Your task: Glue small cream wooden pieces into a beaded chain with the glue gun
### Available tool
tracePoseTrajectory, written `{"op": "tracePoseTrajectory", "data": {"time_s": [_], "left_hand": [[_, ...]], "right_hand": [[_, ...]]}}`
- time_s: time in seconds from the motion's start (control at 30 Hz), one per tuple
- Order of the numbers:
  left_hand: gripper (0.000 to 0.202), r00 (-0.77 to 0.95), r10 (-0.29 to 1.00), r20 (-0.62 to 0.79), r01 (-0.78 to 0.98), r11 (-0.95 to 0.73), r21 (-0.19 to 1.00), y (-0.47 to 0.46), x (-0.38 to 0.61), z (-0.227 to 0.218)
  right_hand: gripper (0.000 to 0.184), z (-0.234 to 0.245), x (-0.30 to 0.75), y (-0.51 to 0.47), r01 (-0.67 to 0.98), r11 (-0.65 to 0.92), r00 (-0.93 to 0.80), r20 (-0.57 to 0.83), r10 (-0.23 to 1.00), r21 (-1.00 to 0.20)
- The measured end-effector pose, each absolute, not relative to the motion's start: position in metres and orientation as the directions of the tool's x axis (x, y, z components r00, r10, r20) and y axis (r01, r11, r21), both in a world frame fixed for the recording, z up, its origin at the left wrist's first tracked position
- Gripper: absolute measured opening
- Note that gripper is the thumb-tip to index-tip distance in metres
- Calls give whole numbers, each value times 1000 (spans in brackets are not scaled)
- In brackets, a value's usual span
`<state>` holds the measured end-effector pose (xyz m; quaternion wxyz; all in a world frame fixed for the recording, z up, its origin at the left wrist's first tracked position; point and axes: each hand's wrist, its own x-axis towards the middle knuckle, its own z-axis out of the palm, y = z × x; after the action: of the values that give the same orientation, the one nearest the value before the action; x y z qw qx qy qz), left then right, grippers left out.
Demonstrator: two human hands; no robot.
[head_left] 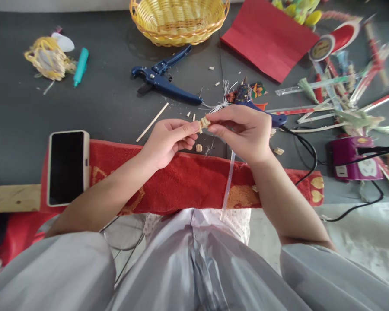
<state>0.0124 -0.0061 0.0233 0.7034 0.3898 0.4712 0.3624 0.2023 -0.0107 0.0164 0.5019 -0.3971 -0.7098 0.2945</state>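
Note:
A small pale bundle of short wooden stick pieces (203,124) is held up between my two hands over the near part of the table. My left hand (171,138) pinches its left end between thumb and fingers. From the other side, my right hand (243,129) grips the right end with thumb and index finger. Just below lies another small wooden bundle (199,148), apart from my hands. A clear glue stick (228,181) hangs over the table edge under my right wrist. Behind my right hand shows a blue glue gun (277,119), partly hidden.
Blue cutters (165,77) and a thin wooden stick (152,122) lie beyond my hands. A yellow basket (178,41) and red paper (266,39) are farther back. At left is a phone (68,168) on a red towel (181,185); a purple power socket (355,157) sits right.

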Motion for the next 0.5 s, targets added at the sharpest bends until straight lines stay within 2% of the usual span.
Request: {"op": "tracePoseTrajectory", "data": {"time_s": [0.2, 0.5], "left_hand": [[27, 334, 815, -473, -199, 552, 810, -8, 14, 22], [23, 334, 800, -498, -203, 577, 791, -6, 14, 21]], "right_hand": [[13, 14, 199, -11, 274, 537, -157, 514, 843, -798], [12, 10, 199, -10, 318, 515, -168, 487, 857, -796]]}}
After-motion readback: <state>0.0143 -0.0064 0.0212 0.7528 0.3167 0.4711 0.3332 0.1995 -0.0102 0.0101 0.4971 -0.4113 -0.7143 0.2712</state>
